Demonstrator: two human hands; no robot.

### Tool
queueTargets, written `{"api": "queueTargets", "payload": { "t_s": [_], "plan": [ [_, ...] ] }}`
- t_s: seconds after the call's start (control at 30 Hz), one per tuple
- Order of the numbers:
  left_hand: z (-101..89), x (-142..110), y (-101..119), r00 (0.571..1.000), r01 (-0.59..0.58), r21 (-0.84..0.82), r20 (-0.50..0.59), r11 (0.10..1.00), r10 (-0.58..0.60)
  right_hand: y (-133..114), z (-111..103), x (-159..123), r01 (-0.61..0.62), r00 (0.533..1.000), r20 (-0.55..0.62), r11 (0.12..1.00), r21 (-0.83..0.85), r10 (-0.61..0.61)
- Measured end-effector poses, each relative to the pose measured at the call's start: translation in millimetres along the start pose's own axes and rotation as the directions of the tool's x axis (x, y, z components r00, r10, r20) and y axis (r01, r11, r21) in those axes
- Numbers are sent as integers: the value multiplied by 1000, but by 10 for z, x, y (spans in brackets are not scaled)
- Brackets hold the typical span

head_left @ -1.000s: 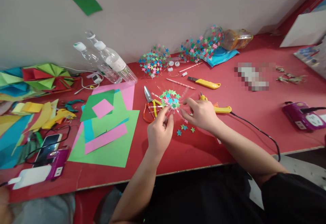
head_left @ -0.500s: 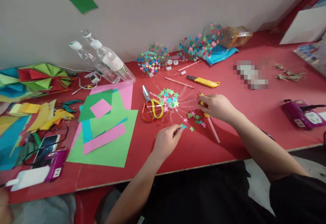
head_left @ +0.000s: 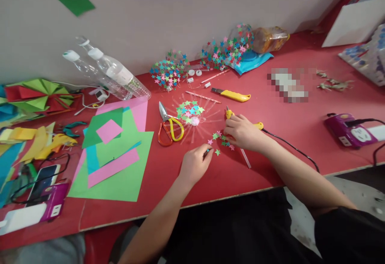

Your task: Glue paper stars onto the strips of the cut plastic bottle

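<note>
My left hand (head_left: 195, 164) is closed in a pinch near the table's front, a bit of blue paper star (head_left: 207, 150) showing at its fingertips. My right hand (head_left: 244, 134) wraps over the body of a yellow hot glue gun (head_left: 230, 113). The gun's nozzle points toward the wall, its corded handle end sticks out to the right, and a clear glue stick (head_left: 246, 158) juts toward me. Loose paper stars (head_left: 217, 152) lie between my hands, partly covered by the right one. Beyond them sits a piece with radiating clear strips (head_left: 207, 124), its middle covered in green, blue and pink stars.
Scissors (head_left: 171, 129) lie left of the strips, a yellow utility knife (head_left: 236, 95) behind. Star-covered balls (head_left: 168, 73) and plastic bottles (head_left: 120, 73) stand along the wall. Coloured paper sheets (head_left: 132, 184) spread at left. A purple power strip (head_left: 345, 129) lies at right, the gun's cord (head_left: 294, 148) nearer.
The view has shifted slightly right. My right hand has moved down over the glue gun, whose handle and cord now show at its right. The blue star is now mostly hidden in my left fingers.
</note>
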State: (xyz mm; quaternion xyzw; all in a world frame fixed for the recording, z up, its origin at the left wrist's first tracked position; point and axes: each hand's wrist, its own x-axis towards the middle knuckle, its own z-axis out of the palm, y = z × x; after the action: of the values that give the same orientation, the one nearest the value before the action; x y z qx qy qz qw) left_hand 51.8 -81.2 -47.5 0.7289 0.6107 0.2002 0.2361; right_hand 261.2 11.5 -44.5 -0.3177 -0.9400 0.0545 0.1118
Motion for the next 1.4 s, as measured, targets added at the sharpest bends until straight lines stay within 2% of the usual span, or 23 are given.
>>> {"api": "queueTargets", "payload": {
  "t_s": [0.17, 0.47, 0.6, 0.8, 0.87, 0.97, 1.03, 1.07, 1.13, 1.2, 1.27, 1.4],
  "plan": [
    [13, -11, 28, 1000, 18, -18, 10, 1000, -18, -51, 86, 0, 44, 998, 43, 994, -101, -40],
    [-145, 155, 299, 997, -69, -151, -30, 986, 65, -58, 162, 47, 64, 997, 44, 993, -99, -60],
    [-80, 230, 312, 994, -100, -233, -64, 967, 87, -72, 170, 38, 82, 996, 51, 995, -63, -79],
    [63, 207, 215, 994, -106, -388, -48, 916, 94, -97, 132, 22, 87, 992, 86, 996, 22, -89],
    [74, 188, 200, 996, -84, -425, -33, 901, 77, -114, 105, 32, 48, 997, 64, 998, 49, -51],
    [84, 170, 198, 1000, -20, -487, -2, 873, 22, -138, 22, 48, -90, 990, -97, 987, 134, 103],
    [96, 164, 199, 999, 37, -550, 19, 835, -32, -155, -55, 45, -153, 956, -188, 929, 337, 226],
    [101, 163, 200, 998, 68, -591, 30, 803, -63, -167, -92, 40, -164, 943, -184, 865, 474, 279],
    [108, 163, 202, 991, 131, -678, 66, 723, -117, -200, -147, 26, -177, 937, -93, 690, 702, 335],
    [105, 168, 208, 982, 186, -739, 111, 648, -155, -246, -168, 17, -201, 943, 1, 567, 799, 332],
    [96, 173, 220, 974, 219, -767, 138, 603, -178, -297, -159, 15, -202, 946, 18, 550, 810, 322],
    [78, 178, 243, 972, 217, -786, 123, 578, -198, -352, -133, 23, -160, 946, -60, 618, 770, 319]
  ]
}}
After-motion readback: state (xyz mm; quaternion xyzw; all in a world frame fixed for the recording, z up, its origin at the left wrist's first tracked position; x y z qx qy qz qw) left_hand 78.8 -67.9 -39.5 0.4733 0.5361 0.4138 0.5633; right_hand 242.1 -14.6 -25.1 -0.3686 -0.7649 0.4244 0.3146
